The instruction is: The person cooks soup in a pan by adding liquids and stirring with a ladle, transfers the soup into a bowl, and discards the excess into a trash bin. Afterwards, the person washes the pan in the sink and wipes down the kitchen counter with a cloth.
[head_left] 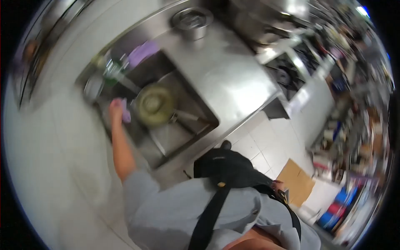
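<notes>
My left hand (115,109) is closed on a light purple cloth (125,111) at the left rim of a steel sink (189,135). Beside it in the basin stands a round pot (155,104) with yellowish-green contents, smeared by motion. A long handle or utensil (187,116) lies by the pot's right side. Low at my side, my right hand (278,186) shows only in part, next to a small dark object (285,194); whether it grips this I cannot make out.
A second purple cloth (143,53) lies on the sink's far rim, near a green-and-clear item (113,68). A metal pot (192,23) stands on the steel counter (233,77). A stove (287,73), cardboard (296,182) and crowded shelves (354,154) are to the right.
</notes>
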